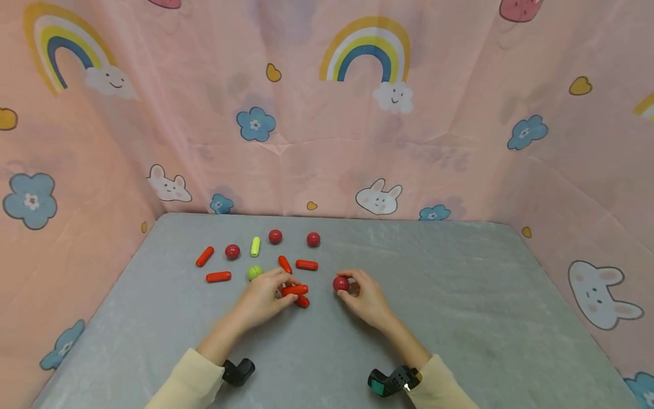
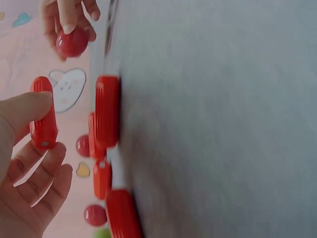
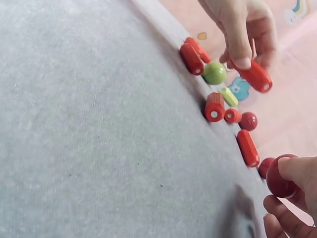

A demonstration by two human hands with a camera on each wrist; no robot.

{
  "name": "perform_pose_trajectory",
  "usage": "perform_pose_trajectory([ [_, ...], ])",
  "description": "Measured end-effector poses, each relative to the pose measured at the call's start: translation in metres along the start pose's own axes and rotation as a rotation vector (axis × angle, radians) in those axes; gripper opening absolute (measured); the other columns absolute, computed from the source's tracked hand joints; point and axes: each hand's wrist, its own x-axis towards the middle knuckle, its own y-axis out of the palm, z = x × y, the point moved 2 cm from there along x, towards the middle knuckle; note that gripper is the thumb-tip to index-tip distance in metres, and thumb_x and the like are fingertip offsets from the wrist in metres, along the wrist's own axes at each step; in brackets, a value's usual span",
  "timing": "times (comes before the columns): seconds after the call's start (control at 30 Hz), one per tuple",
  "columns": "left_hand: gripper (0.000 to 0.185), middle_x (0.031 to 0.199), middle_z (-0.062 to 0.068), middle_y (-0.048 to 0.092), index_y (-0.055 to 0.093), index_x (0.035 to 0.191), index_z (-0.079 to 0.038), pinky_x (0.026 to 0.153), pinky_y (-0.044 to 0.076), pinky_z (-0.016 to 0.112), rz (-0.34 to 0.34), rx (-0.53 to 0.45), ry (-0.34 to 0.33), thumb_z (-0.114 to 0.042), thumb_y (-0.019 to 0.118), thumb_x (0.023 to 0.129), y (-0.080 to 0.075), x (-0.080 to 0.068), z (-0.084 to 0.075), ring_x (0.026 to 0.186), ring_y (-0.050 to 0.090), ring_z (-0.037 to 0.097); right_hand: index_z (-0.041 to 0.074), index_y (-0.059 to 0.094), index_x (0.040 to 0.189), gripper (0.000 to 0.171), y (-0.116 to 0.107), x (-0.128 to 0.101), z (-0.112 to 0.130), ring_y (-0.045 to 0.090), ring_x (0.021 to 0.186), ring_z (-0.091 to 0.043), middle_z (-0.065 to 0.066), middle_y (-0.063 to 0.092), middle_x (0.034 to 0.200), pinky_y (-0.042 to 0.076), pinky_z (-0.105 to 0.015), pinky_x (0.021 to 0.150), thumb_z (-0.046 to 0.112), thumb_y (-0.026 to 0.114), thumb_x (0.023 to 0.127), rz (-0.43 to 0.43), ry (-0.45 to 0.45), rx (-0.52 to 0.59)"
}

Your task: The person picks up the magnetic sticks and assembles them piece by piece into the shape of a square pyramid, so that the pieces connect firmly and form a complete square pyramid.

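Grey cloth (image 1: 460, 318) covers the table under my hands. My left hand (image 1: 263, 298) pinches a red rod (image 1: 294, 289) just above it; my right hand (image 1: 365, 295) pinches a red ball (image 1: 340, 283) alongside. Beyond lie more rods, a green ball (image 1: 255, 272) and red balls.

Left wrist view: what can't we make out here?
- Left hand: cut off by the frame's left and bottom edges.
- Right hand: cut off by the top edge above the red ball.
- Nearest red stick: blurred and cropped at the bottom.
- Green ball: only a sliver shows.
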Motion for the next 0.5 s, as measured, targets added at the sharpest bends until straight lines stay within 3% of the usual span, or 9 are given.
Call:
perform_pose_trajectory([
  [0.2, 0.021, 0.087, -0.007, 0.058, 0.069, 0.097, -0.016, 0.063, 0.045, 0.022, -0.017, 0.034, 0.057, -0.018, 0.074, 0.077, 0.016, 0.013, -0.008, 0.072, 0.052, 0.008, 0.01, 0.061, 0.109, 0.034, -0.002, -0.003, -0.005, 0.058, 0.078, -0.015, -0.006, 0.061, 0.105, 0.051, -0.027, 0.068, 0.002, 0.071, 0.077, 0.009, 0.027, 0.04],
  [0.5, 0.019, 0.094, -0.005, 0.061, 0.068, 0.098, -0.019, 0.071, 0.048, 0.026, 0.041, 0.095, 0.075, -0.022, 0.071, 0.079, 0.037, 0.033, -0.014, 0.078, 0.055, 0.008, 0.01, 0.058, 0.109, 0.034, -0.009, -0.005, -0.01, 0.059, 0.076, -0.012, -0.008, 0.063, 0.106, 0.049, -0.023, 0.065, 0.002, 0.07, 0.078, 0.019, 0.085, 0.046],
])
